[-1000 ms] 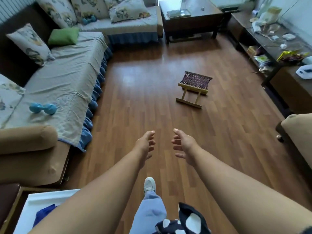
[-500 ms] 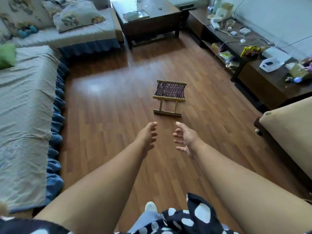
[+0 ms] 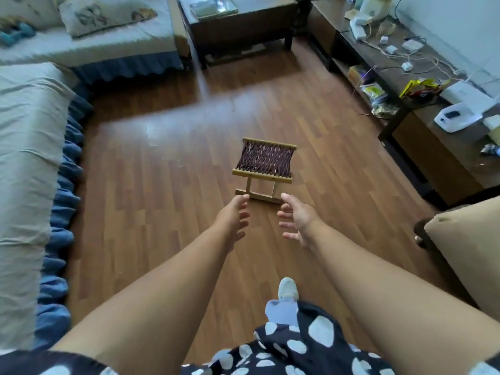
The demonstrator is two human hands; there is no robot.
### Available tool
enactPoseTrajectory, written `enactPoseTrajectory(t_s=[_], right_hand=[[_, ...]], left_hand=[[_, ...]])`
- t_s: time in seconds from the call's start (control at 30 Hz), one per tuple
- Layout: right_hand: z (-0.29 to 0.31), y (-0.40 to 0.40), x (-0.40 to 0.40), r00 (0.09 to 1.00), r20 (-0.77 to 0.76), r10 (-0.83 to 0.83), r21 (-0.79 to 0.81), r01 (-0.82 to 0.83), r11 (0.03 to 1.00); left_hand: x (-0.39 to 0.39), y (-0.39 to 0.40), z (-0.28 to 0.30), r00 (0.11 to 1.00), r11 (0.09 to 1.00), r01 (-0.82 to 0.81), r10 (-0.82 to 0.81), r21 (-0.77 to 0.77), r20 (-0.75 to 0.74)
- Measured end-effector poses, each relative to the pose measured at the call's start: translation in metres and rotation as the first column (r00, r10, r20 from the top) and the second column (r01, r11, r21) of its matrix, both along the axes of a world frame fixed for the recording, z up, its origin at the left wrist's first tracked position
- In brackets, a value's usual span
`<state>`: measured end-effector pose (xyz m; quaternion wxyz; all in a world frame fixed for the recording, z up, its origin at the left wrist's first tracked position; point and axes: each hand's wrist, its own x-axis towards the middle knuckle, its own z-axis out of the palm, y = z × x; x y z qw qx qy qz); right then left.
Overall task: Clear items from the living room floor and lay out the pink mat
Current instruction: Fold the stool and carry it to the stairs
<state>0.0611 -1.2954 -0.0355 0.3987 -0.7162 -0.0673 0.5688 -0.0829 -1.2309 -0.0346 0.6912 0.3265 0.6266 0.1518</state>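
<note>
A small folding stool (image 3: 264, 166) with a dark woven seat and pale wooden frame stands on the wooden floor (image 3: 151, 201) in the middle of the room. My left hand (image 3: 234, 217) and my right hand (image 3: 297, 217) are stretched out side by side just short of the stool's near foot bar. Both hands have their fingers apart and hold nothing. No pink mat shows in this view.
A sofa (image 3: 29, 147) with a grey cover and blue frill runs along the left. A dark coffee table (image 3: 238, 25) stands at the back. A low cluttered cabinet (image 3: 422, 104) lines the right wall, and a tan armchair (image 3: 470, 250) sits at the near right.
I have walked toward the stool, so it now lies just beyond my fingertips. Both hands stay empty and extended forward.
</note>
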Motion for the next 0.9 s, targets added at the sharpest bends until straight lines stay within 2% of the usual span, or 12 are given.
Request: enactPoseTrajectory(t_s=[0.2, 0.5, 0.73, 0.9], right_hand=[[0.005, 0.079, 0.081, 0.995, 0.049, 0.086, -0.022, -0.085, 0.996], [-0.006, 0.173, 0.118, 0.976, -0.018, 0.215, -0.057, -0.216, 0.975], [0.006, 0.263, 0.152, 0.964, 0.044, 0.26, -0.036, -0.259, 0.965], [0.016, 0.322, 0.187, 0.978, 0.06, 0.2, 0.018, -0.201, 0.979]], left_hand=[[0.068, 0.05, -0.001, 0.993, 0.993, -0.108, 0.11, -0.044, 0.048], [0.104, 0.136, -0.009, 0.979, 0.976, -0.201, 0.202, -0.086, 0.01], [0.141, 0.231, -0.015, 0.978, 0.977, -0.189, 0.196, -0.094, 0.072], [0.178, 0.298, 0.0, 0.988, 0.99, -0.131, 0.135, -0.057, 0.073]])
